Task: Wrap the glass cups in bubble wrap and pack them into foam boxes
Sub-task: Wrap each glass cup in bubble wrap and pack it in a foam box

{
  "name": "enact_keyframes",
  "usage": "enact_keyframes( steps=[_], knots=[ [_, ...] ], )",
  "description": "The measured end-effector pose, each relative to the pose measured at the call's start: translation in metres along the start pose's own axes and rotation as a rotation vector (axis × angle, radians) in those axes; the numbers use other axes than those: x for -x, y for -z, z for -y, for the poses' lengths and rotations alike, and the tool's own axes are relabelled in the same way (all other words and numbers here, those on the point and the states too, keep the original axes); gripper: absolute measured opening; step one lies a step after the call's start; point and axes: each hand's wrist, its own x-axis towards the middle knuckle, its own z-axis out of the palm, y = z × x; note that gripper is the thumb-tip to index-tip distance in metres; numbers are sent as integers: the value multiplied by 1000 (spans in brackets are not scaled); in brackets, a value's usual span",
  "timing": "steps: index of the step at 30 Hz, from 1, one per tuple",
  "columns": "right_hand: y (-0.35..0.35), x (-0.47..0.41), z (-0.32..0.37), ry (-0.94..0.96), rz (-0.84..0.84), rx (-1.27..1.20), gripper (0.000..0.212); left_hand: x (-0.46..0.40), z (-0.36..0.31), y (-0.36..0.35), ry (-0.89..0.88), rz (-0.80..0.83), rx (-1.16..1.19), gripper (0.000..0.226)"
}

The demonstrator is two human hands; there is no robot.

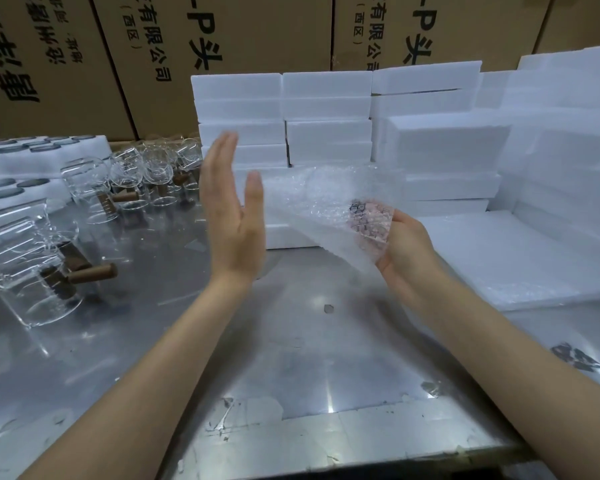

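Over the steel table, bubble wrap drapes the right grip, seemingly held.

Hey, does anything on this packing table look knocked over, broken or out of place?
One glass cup with a wooden handle lies on its side at the table's left; whether that is deliberate is unclear. No breakage or spill shows.

2 hands, 1 bubble wrap sheet, approx 10 glass cups, many foam boxes

Both bare forearms reach forward. The left hand stands on edge, palm facing right, its fingers straight and together, holding nothing. The right hand lies palm up, fingers pinching a sheet.
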Motion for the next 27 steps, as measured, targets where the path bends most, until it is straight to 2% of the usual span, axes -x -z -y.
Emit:
enact_keyframes(
  steps=[2,3,7,9,11,14,20,24,27],
  knots=[
    [-2,0,2,-41,52,-51,19,-2,7,5,232,44,147,47],
    [-3,1,2,-65,84,-80,18,-2,8,6,280,84,192,47],
    [-5,8,3,-147,237,-95,19,0,6,0,299,303,240,27],
    [-4,10,4,-171,337,-77,24,1,4,-2,294,350,249,19],
    [-2,9,5,-218,324,-22,26,-1,1,-1,334,369,267,18],
    [0,7,7,-221,272,88,21,-3,-2,2,457,414,285,28],
    [3,3,11,-134,277,256,18,-7,-2,3,619,523,256,45],
    [4,-3,12,-122,261,245,22,-6,1,1,692,611,282,59],
    [11,-8,13,-186,240,107,36,-6,1,2,697,625,371,71]
  ],
)
